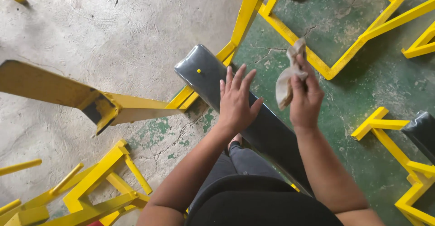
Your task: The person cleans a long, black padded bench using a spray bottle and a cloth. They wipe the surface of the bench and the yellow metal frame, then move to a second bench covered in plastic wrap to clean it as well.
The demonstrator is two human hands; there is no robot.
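A long black padded bench [206,72] on a yellow metal frame runs from the upper middle down toward me. My left hand [236,100] hovers over or rests on the pad, fingers spread, holding nothing. To its right my right hand [306,97] is raised above the bench edge and pinches a crumpled beige cloth [286,76] that hangs from the fingers. My dark-trousered legs and black top fill the bottom middle.
Yellow steel frames surround me: an angled beam [68,94] at left, a rack [99,185] at lower left, square frames [358,40] at upper right and another padded piece [421,131] at the right edge. The floor is grey concrete at left, worn green paint at right.
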